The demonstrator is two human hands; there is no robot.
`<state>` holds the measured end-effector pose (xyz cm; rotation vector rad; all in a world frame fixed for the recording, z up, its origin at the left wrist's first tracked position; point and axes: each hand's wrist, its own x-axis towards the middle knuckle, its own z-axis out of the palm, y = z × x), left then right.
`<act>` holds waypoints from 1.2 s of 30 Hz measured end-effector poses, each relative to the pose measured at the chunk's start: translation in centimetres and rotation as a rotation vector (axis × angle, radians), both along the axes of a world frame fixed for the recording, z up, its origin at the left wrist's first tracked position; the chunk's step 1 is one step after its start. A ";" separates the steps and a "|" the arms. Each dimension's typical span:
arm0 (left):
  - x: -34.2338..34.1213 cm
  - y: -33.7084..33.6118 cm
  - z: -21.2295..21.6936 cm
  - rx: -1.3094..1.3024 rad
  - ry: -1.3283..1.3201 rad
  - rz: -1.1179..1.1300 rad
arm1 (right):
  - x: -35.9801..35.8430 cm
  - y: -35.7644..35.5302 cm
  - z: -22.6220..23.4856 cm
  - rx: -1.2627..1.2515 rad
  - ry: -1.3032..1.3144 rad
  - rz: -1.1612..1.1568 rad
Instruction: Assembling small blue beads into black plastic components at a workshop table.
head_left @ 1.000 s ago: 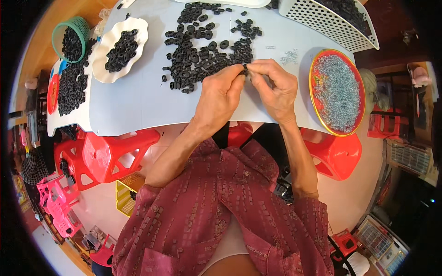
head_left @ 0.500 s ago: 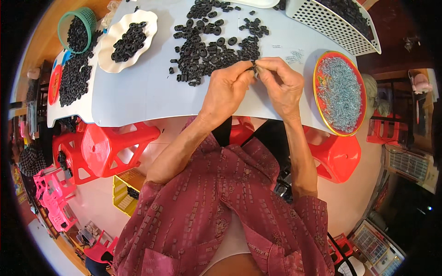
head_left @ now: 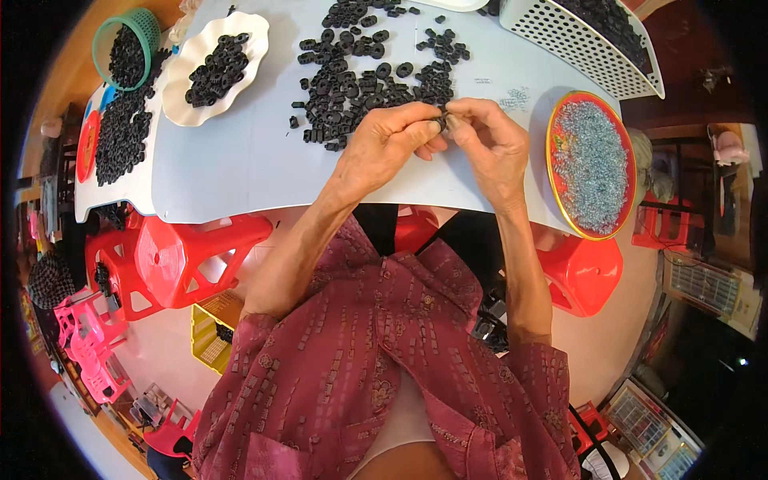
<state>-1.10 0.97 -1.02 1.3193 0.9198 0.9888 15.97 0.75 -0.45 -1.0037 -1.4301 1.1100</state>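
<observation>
Head camera shows my left hand and right hand, thumbs and forefingers pinched nearly closed on a small dark part at the frame's upper centre, near the black pile, where a light, steady grip should serve best.

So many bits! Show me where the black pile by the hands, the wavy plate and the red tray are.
Black pile (head_left: pixel 342 98): head view, on pieces near its middle.
Wavy plate (head_left: pixel 186 64): head view, on its bare left side.
Red tray (head_left: pixel 631 170): head view, on its right wall.
</observation>
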 end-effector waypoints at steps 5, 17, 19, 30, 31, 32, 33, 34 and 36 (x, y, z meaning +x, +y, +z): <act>0.0 0.3 0.0 -0.010 -0.041 -0.028 | 0.2 0.1 -0.8 0.099 0.001 -0.032; 1.3 -0.1 -0.2 -0.341 -0.377 0.047 | 0.1 -0.1 -0.3 0.036 0.033 -0.054; 2.3 -0.4 -0.3 -0.086 -0.150 0.141 | 0.3 0.3 -0.9 0.125 -0.043 -0.088; 0.7 0.3 0.0 0.018 0.013 0.047 | 0.2 0.2 -0.3 0.024 -0.057 -0.045; 0.4 0.4 -0.1 0.014 0.023 0.009 | 0.1 0.0 -0.3 0.001 -0.037 -0.054; 0.4 0.4 -0.1 0.013 0.019 0.006 | 0.0 0.0 -0.2 -0.023 -0.017 -0.063; 0.4 0.4 -0.1 0.012 0.017 0.001 | 0.0 0.0 -0.2 -0.023 -0.021 -0.065; 0.4 0.5 0.0 0.011 0.015 -0.004 | 0.0 0.0 -0.2 -0.017 -0.027 -0.069; 0.3 0.4 -0.1 0.014 0.003 -0.009 | 0.1 0.0 -0.3 -0.012 -0.036 -0.074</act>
